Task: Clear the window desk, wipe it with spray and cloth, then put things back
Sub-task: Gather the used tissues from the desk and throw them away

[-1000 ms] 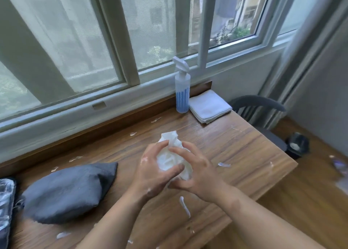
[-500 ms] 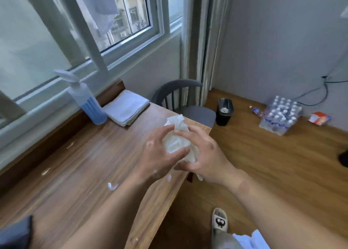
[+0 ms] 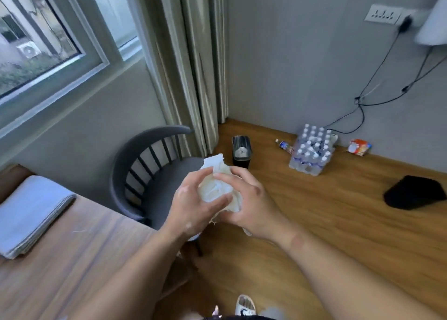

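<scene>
Both hands meet in mid-air just past the end of the desk. Left hand (image 3: pixel 191 208) and right hand (image 3: pixel 254 206) are curled round a crumpled white paper wad (image 3: pixel 216 186), one on each side. The left thumb lies across its front and the right fingers wrap over its top. A ragged tip of the wad sticks up above the fingers. The wad hangs over the edge of the chair seat and the wooden floor (image 3: pixel 338 235), not touching the desk top.

The desk (image 3: pixel 72 259) fills the lower left, its wood grain blurred. A greenish curtain (image 3: pixel 193 65) hangs in the corner beside the window. A dark spindle-back chair (image 3: pixel 135 164) stands between the desk end and the curtain. A folded white cloth (image 3: pixel 31 213) lies on the desk's far corner against the wall, well to the left of the hands.

On the floor by the far wall sits a wrapped pack of water bottles (image 3: pixel 312 152). A flat black object (image 3: pixel 413 192) lies to the right. A small black bin (image 3: pixel 242 152) stands beyond the wad, beside the chair. A red packet (image 3: pixel 359 147) and a loose bottle (image 3: pixel 283 145) flank the pack.
</scene>
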Action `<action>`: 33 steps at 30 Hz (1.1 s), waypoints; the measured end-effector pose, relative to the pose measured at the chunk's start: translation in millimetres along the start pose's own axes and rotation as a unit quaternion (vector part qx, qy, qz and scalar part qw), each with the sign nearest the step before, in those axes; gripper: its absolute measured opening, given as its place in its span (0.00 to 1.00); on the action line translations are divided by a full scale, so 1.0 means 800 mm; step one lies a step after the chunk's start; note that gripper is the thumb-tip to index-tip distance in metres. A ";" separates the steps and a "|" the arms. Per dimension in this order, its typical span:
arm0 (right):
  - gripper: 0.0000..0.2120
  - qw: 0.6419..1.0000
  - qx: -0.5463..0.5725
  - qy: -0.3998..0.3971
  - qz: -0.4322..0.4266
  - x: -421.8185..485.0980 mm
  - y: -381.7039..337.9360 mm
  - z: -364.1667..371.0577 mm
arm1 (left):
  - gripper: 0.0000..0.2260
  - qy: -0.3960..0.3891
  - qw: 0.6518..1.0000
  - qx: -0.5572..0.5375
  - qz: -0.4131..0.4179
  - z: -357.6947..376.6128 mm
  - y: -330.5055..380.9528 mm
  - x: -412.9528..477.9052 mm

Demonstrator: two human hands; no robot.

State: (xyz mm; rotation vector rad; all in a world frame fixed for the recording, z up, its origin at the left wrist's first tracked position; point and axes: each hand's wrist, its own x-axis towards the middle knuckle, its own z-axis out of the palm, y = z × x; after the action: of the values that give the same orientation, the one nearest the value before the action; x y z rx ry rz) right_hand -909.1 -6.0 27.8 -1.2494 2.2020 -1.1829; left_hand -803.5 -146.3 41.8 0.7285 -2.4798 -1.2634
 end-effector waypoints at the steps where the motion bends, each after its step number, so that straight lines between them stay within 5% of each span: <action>1: 0.37 1.000 0.000 0.001 0.005 0.010 0.011 -0.011 | 0.29 -0.005 1.000 -0.001 -0.002 0.008 0.006 0.017; 33: 0.41 0.988 -0.021 0.043 0.148 0.464 0.295 -0.171 | 0.24 -0.129 0.981 -0.127 -0.069 0.168 -0.054 0.604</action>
State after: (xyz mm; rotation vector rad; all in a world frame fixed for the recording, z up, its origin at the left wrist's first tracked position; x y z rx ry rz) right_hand -1328.4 -183.5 -42.7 -0.8608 2.3846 -1.0926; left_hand -1254.9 -339.7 -68.8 0.7211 -2.4268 -1.7892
